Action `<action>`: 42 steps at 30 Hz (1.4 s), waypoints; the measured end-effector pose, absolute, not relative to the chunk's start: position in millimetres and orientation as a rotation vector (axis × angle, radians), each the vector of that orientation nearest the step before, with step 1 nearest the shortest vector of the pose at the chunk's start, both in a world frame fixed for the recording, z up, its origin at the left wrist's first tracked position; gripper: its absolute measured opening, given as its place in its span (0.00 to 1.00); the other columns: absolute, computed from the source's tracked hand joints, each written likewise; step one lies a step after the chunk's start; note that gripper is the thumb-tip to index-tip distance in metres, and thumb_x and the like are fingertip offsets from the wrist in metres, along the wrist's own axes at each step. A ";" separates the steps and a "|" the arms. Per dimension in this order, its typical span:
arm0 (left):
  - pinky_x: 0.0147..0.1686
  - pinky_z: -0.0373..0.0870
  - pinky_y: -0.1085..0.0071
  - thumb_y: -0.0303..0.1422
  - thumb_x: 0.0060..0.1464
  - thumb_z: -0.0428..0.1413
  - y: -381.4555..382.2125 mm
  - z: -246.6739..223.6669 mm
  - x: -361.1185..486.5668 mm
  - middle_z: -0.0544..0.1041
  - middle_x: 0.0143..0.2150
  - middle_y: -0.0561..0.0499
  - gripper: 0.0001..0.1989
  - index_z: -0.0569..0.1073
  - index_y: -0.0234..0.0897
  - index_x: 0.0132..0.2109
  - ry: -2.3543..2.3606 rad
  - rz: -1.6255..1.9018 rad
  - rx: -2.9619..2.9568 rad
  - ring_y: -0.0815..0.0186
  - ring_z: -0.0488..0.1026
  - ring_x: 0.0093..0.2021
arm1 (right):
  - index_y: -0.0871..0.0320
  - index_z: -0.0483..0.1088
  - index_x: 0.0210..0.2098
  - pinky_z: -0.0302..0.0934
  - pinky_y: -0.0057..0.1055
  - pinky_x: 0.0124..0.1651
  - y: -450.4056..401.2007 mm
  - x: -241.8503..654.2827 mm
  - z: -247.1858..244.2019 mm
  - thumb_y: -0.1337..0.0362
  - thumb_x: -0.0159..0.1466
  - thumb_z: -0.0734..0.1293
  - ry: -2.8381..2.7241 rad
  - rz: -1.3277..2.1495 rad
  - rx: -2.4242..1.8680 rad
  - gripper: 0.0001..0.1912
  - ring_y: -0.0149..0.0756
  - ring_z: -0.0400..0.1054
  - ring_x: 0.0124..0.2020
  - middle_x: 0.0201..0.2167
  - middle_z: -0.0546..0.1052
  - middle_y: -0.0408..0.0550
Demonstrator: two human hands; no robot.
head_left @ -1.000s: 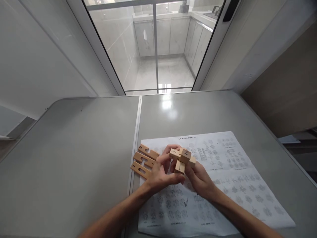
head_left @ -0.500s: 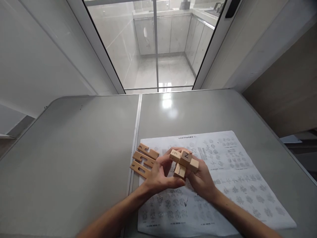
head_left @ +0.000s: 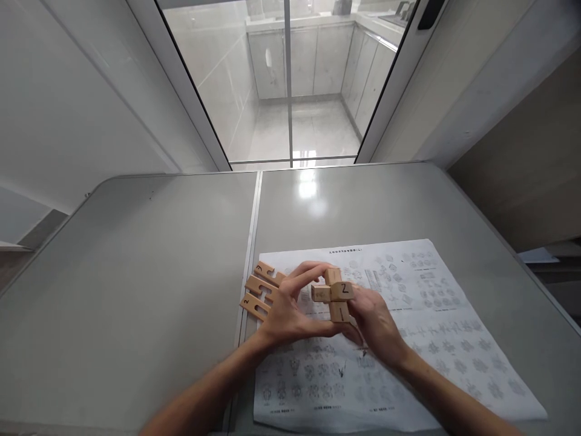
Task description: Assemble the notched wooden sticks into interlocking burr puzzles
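Observation:
A wooden burr puzzle [head_left: 339, 311] of crossed, numbered blocks is held between both hands above a printed sheet [head_left: 422, 266]. My left hand [head_left: 288, 312] spans it from the left, thumb along the near block and fingers at the far block. On the right, my right hand [head_left: 374, 315] grips it, its fingertips partly hidden behind the blocks. A dark "2" faces up on one block. Beside my left hand lie several flat wooden pieces with cut-out slots [head_left: 255, 306], partly covered by that hand.
The grey table [head_left: 181, 254] has a pale seam [head_left: 254, 218] running across it, left of the sheet. Beyond the far edge stands a glass door [head_left: 290, 91] with cabinets behind it.
The puzzle has been turned in the hands, so its blocks now point differently. My left hand's grip has spread wider, and it covers more of the flat pieces.

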State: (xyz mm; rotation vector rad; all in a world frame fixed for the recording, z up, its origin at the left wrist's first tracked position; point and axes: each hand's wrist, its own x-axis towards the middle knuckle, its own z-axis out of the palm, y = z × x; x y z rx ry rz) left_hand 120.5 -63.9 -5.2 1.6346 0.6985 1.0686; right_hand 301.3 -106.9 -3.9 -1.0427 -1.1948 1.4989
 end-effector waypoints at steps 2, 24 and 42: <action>0.61 0.75 0.52 0.32 0.42 0.78 -60.4 -4.6 118.0 0.79 0.58 0.44 0.41 0.77 0.48 0.64 0.708 1.094 1.742 0.51 0.77 0.58 | 0.52 0.58 0.24 0.48 0.28 0.19 -105.9 302.5 -6.1 0.49 0.77 0.58 -1.054 1.721 -0.925 0.27 0.28 0.48 0.13 0.11 0.58 0.35; 0.54 0.75 0.62 0.33 0.68 0.59 -41.2 15.3 97.4 0.79 0.56 0.47 0.12 0.75 0.42 0.56 1.254 1.078 1.868 0.61 0.77 0.52 | 0.58 0.75 0.34 0.56 0.18 0.18 -85.4 372.2 2.2 0.53 0.67 0.76 -0.392 1.610 -0.968 0.15 0.20 0.55 0.16 0.22 0.67 0.37; 0.78 0.53 0.47 0.46 0.77 0.45 -56.2 -17.3 -1.0 0.54 0.82 0.40 0.34 0.50 0.37 0.80 1.238 0.353 2.555 0.50 0.50 0.82 | 0.53 0.63 0.31 0.62 0.16 0.14 -84.5 447.8 -19.6 0.67 0.68 0.71 0.034 1.680 -0.857 0.14 0.22 0.58 0.16 0.23 0.64 0.36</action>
